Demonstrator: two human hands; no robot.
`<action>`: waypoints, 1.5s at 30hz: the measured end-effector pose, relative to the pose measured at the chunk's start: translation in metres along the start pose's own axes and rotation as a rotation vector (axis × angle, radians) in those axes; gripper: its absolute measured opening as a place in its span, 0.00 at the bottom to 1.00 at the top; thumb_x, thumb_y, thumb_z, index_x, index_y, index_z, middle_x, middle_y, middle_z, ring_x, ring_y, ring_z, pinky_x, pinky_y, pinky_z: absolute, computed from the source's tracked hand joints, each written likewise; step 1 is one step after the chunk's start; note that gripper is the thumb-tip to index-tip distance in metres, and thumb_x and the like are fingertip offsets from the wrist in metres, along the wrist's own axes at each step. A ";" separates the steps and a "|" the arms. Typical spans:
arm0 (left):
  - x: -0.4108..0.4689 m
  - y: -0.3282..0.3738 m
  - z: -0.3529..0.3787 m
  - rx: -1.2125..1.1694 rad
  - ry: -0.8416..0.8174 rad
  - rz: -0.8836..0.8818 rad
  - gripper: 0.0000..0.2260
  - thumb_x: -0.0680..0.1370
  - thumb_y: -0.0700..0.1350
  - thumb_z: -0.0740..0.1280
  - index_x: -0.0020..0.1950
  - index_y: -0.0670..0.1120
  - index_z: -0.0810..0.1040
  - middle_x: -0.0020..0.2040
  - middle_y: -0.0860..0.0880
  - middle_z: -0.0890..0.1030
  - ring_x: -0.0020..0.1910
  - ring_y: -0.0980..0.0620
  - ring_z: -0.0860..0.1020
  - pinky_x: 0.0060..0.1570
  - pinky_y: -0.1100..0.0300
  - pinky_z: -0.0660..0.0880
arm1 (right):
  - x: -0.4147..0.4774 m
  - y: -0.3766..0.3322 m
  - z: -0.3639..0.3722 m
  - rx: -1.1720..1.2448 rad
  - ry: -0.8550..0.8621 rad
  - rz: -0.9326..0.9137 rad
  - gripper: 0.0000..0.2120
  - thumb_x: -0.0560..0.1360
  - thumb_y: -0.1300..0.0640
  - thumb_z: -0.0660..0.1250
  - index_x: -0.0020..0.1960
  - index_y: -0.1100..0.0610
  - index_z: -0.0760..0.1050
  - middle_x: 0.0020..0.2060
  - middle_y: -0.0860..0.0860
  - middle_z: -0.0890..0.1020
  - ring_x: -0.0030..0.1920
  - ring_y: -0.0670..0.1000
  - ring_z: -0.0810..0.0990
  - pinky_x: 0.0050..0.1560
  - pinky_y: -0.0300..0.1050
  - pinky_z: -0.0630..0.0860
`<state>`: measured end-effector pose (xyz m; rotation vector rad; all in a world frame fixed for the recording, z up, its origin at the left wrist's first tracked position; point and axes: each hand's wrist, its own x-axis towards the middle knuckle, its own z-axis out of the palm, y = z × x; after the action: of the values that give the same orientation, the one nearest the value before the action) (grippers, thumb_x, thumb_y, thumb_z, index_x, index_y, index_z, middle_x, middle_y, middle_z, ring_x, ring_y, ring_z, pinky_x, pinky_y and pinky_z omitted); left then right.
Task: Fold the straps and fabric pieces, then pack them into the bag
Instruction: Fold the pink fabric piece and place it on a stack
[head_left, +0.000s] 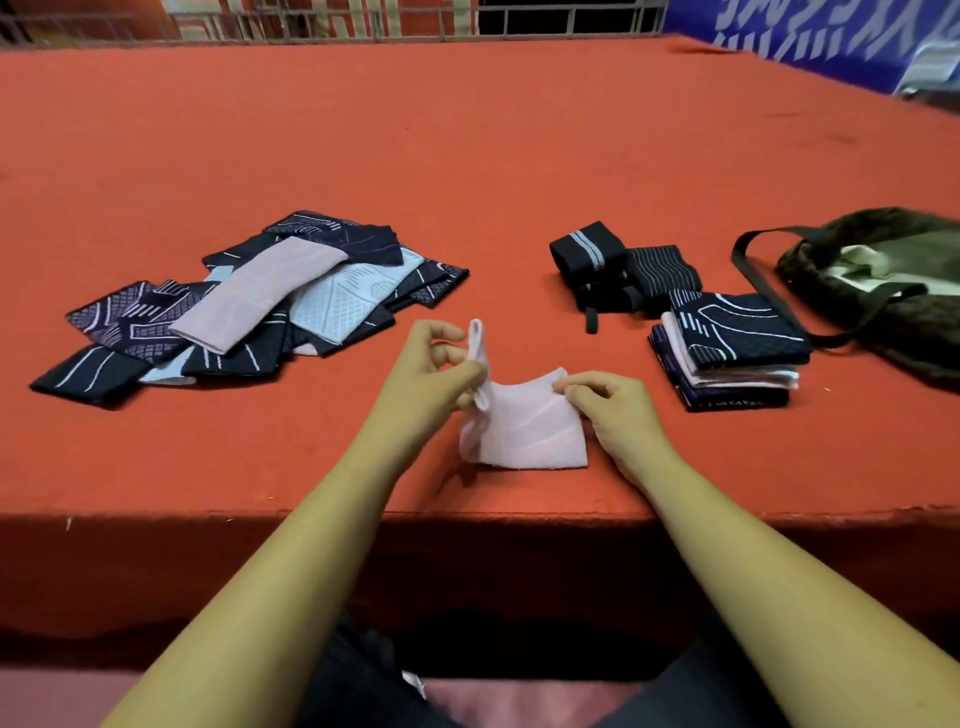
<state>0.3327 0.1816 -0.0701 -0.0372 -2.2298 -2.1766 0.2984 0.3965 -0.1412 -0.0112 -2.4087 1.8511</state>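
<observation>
Pink fabric piece (524, 426) is the one in work. It sits centre, near the front edge of the red felt table (467, 156). The lower part lies on the felt and the left end is lifted and curling over. It looks mid-fold: roughly halved, not flattened yet.

Left hand (434, 366) pinches the raised left end between thumb and fingertips, the other fingers loosely curled. Right hand (610, 408) pinches the top right corner, low to the surface.

Progress, my read: folding is partway through and packing hasn't started.
- Done: folded stack (727, 358) just beside the right hand, dark patterned and pale pieces squared up on each other.
- Done: black straps (618, 270) behind the stack, touching or nearly so. They are in compact bundles, one with grey stripes, and a short tab sticks out toward the front.
- Left: unfolded pile (249, 312) on the left, well apart from the hands. Long flat pieces overlap loosely, dark patterned and pale blue, with one pink on top. They overlap too much to count.
- Bag (893, 244) at far right, dark olive, mouth open, its handle looping over the felt toward the stack. Something pale shows inside, and I can't tell whether it's lining or contents.
</observation>
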 end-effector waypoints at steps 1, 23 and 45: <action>0.002 0.001 0.012 0.025 -0.008 -0.001 0.13 0.76 0.31 0.65 0.57 0.43 0.69 0.40 0.49 0.76 0.33 0.49 0.74 0.33 0.59 0.72 | 0.001 0.000 0.001 0.040 0.009 0.026 0.09 0.76 0.61 0.67 0.41 0.56 0.85 0.43 0.48 0.87 0.46 0.44 0.82 0.53 0.42 0.78; -0.002 -0.074 0.016 0.515 -0.024 0.263 0.17 0.73 0.28 0.63 0.51 0.50 0.69 0.55 0.48 0.68 0.56 0.49 0.76 0.59 0.68 0.72 | -0.007 -0.007 0.018 -0.210 -0.149 -0.060 0.11 0.72 0.51 0.75 0.39 0.59 0.83 0.40 0.46 0.70 0.38 0.41 0.71 0.40 0.32 0.64; 0.003 -0.068 0.019 0.087 -0.001 -0.028 0.28 0.73 0.55 0.72 0.71 0.50 0.69 0.61 0.52 0.82 0.60 0.54 0.80 0.63 0.51 0.75 | -0.018 -0.026 0.005 0.535 -0.104 0.011 0.12 0.67 0.71 0.64 0.36 0.54 0.69 0.40 0.57 0.79 0.43 0.53 0.76 0.45 0.48 0.72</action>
<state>0.3276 0.1985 -0.1387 -0.0055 -2.3365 -2.0903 0.3175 0.3834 -0.1191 0.1158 -1.8910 2.4882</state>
